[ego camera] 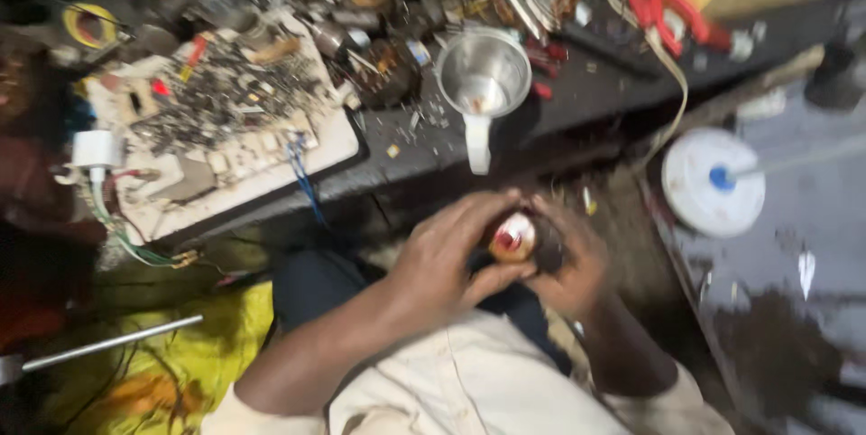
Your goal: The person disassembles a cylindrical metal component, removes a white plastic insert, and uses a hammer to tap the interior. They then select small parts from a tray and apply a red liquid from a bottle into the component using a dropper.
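Both our hands meet over our lap, below the near edge of the dark cluttered workbench [577, 101]; our left hand [446, 263] and right hand [573, 263] are wrapped tight around a small rounded dark part with a cream and red face [516, 238], fingers curled on it from either side; blur hides whether anything is yet loosened or fitted, so we judge the work mid-way. On the bench stand a shiny metal funnel-shaped cup with a white handle [483, 78] and, toward its left end, a white tray heaped with grey metal scraps [225, 119]; red-handled pliers [667, 11] lie near the far edge.
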